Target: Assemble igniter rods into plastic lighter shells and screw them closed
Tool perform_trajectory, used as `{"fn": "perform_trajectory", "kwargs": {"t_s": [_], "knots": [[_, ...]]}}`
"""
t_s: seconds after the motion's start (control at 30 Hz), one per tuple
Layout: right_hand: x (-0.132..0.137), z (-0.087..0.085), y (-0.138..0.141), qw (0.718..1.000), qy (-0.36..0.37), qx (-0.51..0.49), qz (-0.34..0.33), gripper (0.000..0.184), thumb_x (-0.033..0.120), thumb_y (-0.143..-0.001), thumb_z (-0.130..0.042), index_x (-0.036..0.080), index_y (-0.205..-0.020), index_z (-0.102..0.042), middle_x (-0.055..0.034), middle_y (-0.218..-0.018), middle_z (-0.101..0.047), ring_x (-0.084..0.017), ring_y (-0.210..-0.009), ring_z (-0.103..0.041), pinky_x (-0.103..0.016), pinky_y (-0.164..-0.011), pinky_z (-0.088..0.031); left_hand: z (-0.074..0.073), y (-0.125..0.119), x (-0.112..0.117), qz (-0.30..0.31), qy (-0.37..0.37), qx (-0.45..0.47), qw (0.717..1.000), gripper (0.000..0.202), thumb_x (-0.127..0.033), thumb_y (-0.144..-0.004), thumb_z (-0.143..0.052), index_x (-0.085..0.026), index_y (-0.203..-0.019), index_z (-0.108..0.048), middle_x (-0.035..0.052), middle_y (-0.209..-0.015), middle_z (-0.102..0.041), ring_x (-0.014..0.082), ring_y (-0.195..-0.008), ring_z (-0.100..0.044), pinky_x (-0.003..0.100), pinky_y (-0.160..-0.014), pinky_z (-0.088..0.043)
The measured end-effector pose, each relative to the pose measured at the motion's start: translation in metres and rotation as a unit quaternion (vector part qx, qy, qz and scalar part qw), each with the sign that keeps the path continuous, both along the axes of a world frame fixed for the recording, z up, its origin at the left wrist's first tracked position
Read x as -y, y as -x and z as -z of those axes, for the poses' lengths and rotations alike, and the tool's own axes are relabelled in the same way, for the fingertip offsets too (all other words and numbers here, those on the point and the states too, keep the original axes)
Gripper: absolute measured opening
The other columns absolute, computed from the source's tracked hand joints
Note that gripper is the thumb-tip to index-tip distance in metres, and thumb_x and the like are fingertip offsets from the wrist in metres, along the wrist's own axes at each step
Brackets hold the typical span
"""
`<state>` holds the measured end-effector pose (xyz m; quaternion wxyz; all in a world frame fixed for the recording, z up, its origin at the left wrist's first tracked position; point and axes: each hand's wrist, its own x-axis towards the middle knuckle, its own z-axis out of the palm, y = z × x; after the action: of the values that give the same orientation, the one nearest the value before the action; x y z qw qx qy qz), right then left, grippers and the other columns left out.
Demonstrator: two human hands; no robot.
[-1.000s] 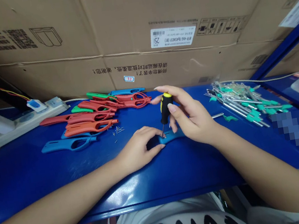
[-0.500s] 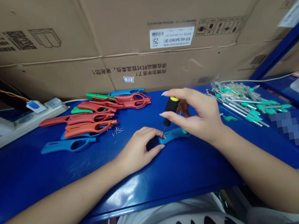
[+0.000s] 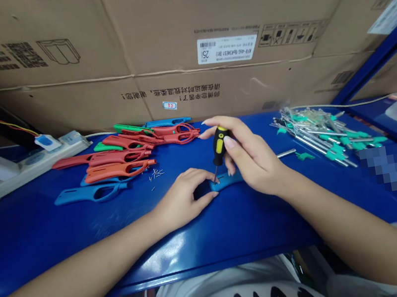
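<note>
My right hand (image 3: 250,155) is closed round the black and yellow handle of a small screwdriver (image 3: 220,146). The screwdriver stands nearly upright, its tip at the left end of a blue lighter casing (image 3: 228,180) lying on the table. With thumb and fingertips, my left hand (image 3: 187,195) grips that same end of the casing. My right hand hides the casing's right part. A metal tube (image 3: 286,153) shows just past my right hand, and I cannot tell whether it joins the casing. Small screws (image 3: 156,173) lie loose to the left.
Red, orange, green and blue lighter casings (image 3: 121,170) are piled at the left. Metal tubes with green parts (image 3: 332,137) lie heaped at the right, near a loose green piece (image 3: 304,156). A power strip (image 3: 31,165) and a cardboard box (image 3: 167,48) stand behind.
My right hand has turned on the screwdriver and shifted slightly left, and the handle is more upright. The metal tube has come into sight. My left hand stays in place.
</note>
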<state>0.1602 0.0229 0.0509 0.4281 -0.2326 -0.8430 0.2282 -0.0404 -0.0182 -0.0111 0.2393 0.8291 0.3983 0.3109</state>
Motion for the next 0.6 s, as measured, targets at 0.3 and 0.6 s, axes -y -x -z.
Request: {"fn": "perform_trajectory", "kwargs": {"t_s": [0.3, 0.6], "knots": [[-0.0012, -0.0011, -0.0038, 0.996, -0.067, -0.033, 0.041, 0.035, 0.028, -0.1, -0.052, 0.024, -0.134, -0.06, -0.0072, -0.123, -0.07, -0.01, -0.059, -0.062, -0.028, -0.062, -0.058, 0.0004, 0.0002, 0.0001, 0.0, -0.006, -0.002, 1.0, 0.019, -0.023, -0.091, -0.069, -0.022, -0.11, -0.064, 0.0017, -0.111, -0.071, 0.0192, -0.107, -0.063, 0.037, -0.099, -0.047], [-0.0007, -0.0059, -0.0044, 0.988, -0.143, 0.003, 0.06, 0.033, 0.033, -0.099, -0.056, 0.022, -0.129, -0.064, -0.0082, -0.106, -0.071, -0.017, -0.083, -0.067, -0.032, -0.075, -0.058, 0.0017, 0.0006, -0.0001, 0.001, -0.009, 0.002, 1.0, 0.019, -0.023, -0.091, -0.068, -0.022, -0.109, -0.064, 0.0023, -0.111, -0.071, 0.0205, -0.108, -0.063, 0.038, -0.1, -0.048]]}}
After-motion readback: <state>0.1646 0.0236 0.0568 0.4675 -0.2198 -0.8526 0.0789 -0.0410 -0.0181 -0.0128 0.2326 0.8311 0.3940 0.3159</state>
